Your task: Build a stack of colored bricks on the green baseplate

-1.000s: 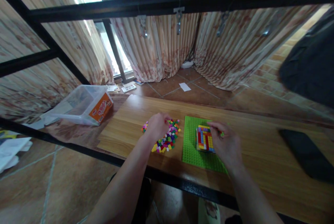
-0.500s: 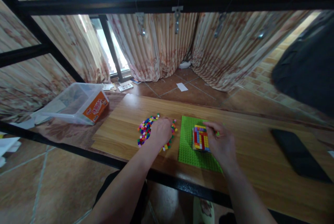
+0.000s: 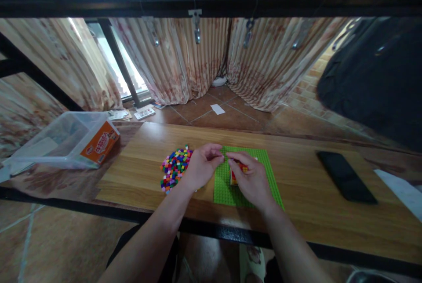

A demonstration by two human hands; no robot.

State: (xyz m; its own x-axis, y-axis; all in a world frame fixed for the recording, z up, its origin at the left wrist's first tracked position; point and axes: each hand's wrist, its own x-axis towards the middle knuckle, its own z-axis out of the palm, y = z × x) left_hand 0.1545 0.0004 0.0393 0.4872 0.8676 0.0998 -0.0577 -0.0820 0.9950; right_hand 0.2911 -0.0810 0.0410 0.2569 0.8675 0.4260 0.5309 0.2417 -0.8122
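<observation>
My left hand (image 3: pixel 205 165) is over the left edge of the green studded baseplate (image 3: pixel 244 198), thumb and fingertips pinched together. Facing it, almost touching, are the pinched fingertips of my right hand (image 3: pixel 253 176). Whatever lies between the fingertips of either hand is too small to make out. Under my right hand stands a block built of colourful toy bricks (image 3: pixel 234 178) on the baseplate, mostly covered by the fingers. To the left of my left hand a heap of small multicoloured bricks (image 3: pixel 176 166) lies on the wooden tabletop (image 3: pixel 138 164).
A clear plastic bin (image 3: pixel 62 142) with an orange label stands at the left. A black phone (image 3: pixel 346 176) and a white sheet (image 3: pixel 400 190) lie to the right. A black metal bar (image 3: pixel 211 4) with hanging clips crosses above the table.
My left hand has left the brick heap and moved right to the baseplate. My right hand has shifted slightly left, so the fingertips now meet. The whole view has turned to the right.
</observation>
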